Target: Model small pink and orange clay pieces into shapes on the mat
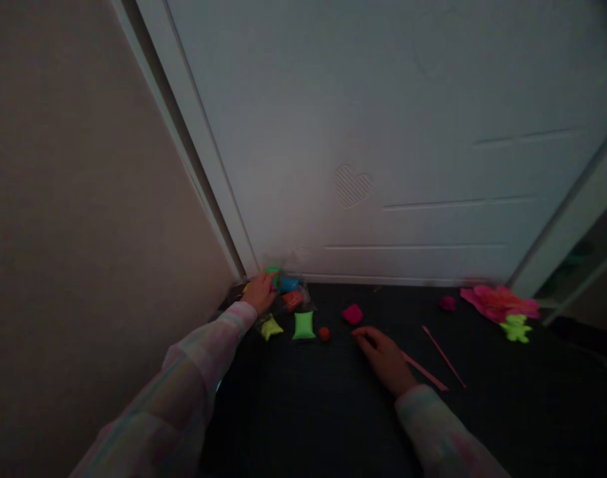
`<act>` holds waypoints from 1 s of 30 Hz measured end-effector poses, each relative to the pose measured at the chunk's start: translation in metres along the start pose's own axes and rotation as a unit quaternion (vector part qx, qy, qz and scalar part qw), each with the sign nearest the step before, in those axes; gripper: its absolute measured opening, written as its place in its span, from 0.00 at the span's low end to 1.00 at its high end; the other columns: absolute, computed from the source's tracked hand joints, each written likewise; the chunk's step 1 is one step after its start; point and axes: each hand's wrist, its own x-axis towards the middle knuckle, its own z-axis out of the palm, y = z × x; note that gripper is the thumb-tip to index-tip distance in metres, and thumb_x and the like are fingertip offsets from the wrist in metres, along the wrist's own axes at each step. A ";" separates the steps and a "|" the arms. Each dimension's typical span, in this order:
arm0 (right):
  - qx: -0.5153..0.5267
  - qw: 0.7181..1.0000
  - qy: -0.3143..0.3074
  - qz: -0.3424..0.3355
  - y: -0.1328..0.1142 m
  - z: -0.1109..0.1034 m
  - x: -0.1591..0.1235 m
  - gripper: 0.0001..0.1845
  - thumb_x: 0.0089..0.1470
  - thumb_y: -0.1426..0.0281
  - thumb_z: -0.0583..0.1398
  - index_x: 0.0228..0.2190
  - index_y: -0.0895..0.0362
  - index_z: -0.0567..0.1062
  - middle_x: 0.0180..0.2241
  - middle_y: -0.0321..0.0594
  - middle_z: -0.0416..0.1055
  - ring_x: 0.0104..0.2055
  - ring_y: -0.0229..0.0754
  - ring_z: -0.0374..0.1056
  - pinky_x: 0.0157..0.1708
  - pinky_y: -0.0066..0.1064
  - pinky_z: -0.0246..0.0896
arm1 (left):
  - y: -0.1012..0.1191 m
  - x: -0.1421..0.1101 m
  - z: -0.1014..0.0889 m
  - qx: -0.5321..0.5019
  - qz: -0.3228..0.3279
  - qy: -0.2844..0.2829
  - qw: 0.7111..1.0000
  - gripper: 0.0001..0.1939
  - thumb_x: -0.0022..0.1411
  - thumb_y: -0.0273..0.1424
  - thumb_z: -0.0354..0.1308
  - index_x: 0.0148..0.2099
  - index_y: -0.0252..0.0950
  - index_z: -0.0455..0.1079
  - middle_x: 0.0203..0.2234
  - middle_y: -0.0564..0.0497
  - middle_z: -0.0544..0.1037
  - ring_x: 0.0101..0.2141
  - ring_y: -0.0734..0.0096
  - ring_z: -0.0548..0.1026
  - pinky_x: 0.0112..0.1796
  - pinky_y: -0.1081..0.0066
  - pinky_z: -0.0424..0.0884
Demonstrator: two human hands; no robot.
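Note:
On a dark floor by a white door, my left hand (260, 293) reaches to the corner and its fingers close on a small green packet (273, 272) among blue (289, 284) and orange (292, 300) packets. My right hand (383, 358) rests flat on the floor with its fingers stretched out, holding nothing. Its fingertips lie just short of a pink clay lump (352, 314). A yellow packet (271, 327), a green packet (303, 325) and a small red ball (324, 333) lie between the hands. A pink stick (423, 372) lies right beside my right hand.
A second thin pink stick (443, 357) lies to the right. Further right are a small magenta lump (447, 303), a flat pink clay shape (497, 302) and a yellow-green clay figure (515, 328). A beige wall (84, 232) stands on the left, the white door (383, 133) ahead.

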 end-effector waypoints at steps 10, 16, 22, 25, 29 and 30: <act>-0.002 1.000 -0.017 -0.008 -0.001 0.000 -0.001 0.11 0.46 0.69 0.50 0.29 0.56 0.71 0.32 0.38 0.70 0.36 0.41 0.66 0.38 0.33 0.59 | 0.037 -0.014 0.000 0.056 0.038 -0.017 0.998 0.19 0.52 0.26 0.46 0.48 0.30 0.61 0.43 0.42 0.67 0.46 0.62 0.61 0.48 0.65 0.54; -0.013 1.000 -0.018 -0.018 0.001 0.000 0.001 0.11 0.47 0.69 0.50 0.29 0.57 0.71 0.32 0.40 0.70 0.36 0.41 0.65 0.39 0.35 0.58 | 0.092 -0.048 0.029 -0.016 0.127 -0.044 0.991 0.22 0.44 0.44 0.56 0.39 0.36 0.68 0.43 0.45 0.68 0.48 0.56 0.58 0.50 0.56 0.45; -0.031 0.998 0.023 -0.051 -0.005 0.001 -0.007 0.12 0.49 0.71 0.48 0.36 0.59 0.67 0.35 0.44 0.67 0.38 0.41 0.63 0.40 0.36 0.58 | 0.112 -0.056 0.046 -0.224 0.021 -0.012 0.974 0.12 0.45 0.35 0.58 0.34 0.37 0.69 0.34 0.47 0.73 0.43 0.60 0.63 0.48 0.57 0.48; -0.058 0.986 0.063 -0.141 -0.009 0.002 -0.014 0.18 0.48 0.71 0.51 0.43 0.58 0.62 0.40 0.46 0.63 0.42 0.43 0.61 0.42 0.39 0.57 | 0.123 -0.059 0.048 -0.492 -0.055 -0.076 0.866 0.13 0.45 0.35 0.58 0.35 0.34 0.68 0.31 0.49 0.73 0.36 0.66 0.68 0.41 0.64 0.59; -0.127 0.963 0.074 -0.226 -0.011 0.003 -0.019 0.26 0.43 0.72 0.55 0.47 0.54 0.60 0.45 0.47 0.59 0.48 0.47 0.56 0.44 0.43 0.56 | 0.134 -0.067 0.055 -0.701 -0.145 -0.150 0.682 0.13 0.40 0.31 0.62 0.31 0.31 0.68 0.24 0.51 0.73 0.28 0.73 0.69 0.35 0.71 0.63; -0.139 0.961 0.073 -0.229 -0.011 0.003 -0.019 0.25 0.43 0.72 0.56 0.46 0.54 0.61 0.45 0.47 0.59 0.48 0.47 0.56 0.44 0.43 0.56 | 0.136 -0.069 0.057 -0.725 -0.161 -0.155 0.652 0.14 0.38 0.30 0.63 0.31 0.30 0.68 0.24 0.52 0.73 0.27 0.74 0.70 0.35 0.71 0.63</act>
